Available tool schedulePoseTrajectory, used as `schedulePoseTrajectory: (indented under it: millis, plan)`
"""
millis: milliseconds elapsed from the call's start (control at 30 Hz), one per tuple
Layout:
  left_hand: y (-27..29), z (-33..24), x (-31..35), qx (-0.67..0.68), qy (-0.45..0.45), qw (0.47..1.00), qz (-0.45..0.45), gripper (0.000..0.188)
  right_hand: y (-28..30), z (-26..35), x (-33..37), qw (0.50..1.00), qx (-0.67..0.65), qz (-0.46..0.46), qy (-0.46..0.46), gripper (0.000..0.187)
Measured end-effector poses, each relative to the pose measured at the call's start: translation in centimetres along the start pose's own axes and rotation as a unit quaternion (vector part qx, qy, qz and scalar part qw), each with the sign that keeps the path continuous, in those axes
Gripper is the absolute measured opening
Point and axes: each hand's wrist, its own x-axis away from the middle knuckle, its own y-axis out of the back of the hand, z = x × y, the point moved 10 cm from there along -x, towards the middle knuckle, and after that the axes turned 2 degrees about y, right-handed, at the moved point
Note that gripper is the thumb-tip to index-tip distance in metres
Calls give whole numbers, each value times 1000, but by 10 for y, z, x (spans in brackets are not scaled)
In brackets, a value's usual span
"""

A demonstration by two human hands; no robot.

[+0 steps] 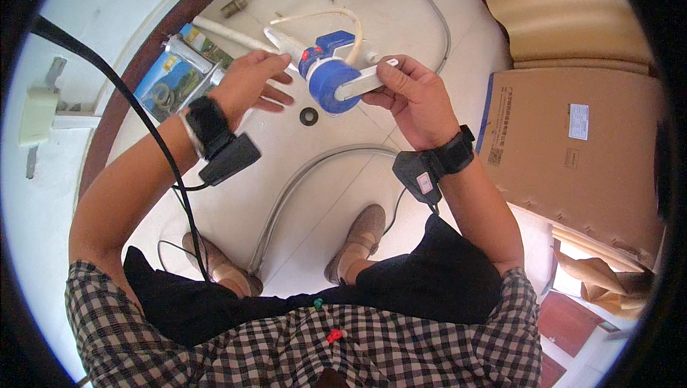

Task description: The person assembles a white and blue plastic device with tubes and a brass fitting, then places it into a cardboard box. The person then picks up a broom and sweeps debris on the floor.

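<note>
A blue-and-white plastic fitting [330,86] with a round blue body, a white lever and two small red spots is held up over the floor in front of me. My right hand [411,91] pinches the end of its white lever between thumb and fingers. A cream-coloured tube [356,27] curves up from the fitting's back. To the left, my left hand [254,80] is open with its fingers spread beside the fitting. Its thumb tip lies close to the fitting's white part, and whether they touch I cannot tell. A small black ring [308,116] lies on the floor below the fitting.
A picture-covered package [169,84] with silvery metal parts lies at left by the wall, near a metal fitting [233,7]. Between my feet runs a grey hose [286,191]; another grey hose [445,20] lies farther off. A large cardboard box [572,145] stands at right.
</note>
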Motion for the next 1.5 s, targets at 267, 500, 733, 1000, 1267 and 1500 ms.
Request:
schedulePoseTrajectory:
  millis: [267, 500, 733, 1000, 1267, 1500]
  plan:
    - [-35, -132, 96, -301, -523, 786, -133, 71, -44, 61, -4, 996, -80, 31, 37, 33]
    - [-16, -151, 88, -187, -475, 860, -31, 71, -56, 108, 19, 984, 134, 9, 117, 32]
    - [1, -106, 47, -90, -309, 942, 98, 69, -41, 112, 4, 901, 344, 15, 265, 30]
    - [-16, -112, 54, -111, -307, 934, 146, 78, -60, 58, -2, 905, 371, 92, 187, 20]
    - [-33, -125, 69, -264, -397, 876, 77, 69, -69, 67, 17, 883, 432, 72, 170, 19]
    - [-44, -117, 70, -198, -359, 909, 75, 64, -78, 83, 31, 824, 493, 74, 270, 15]
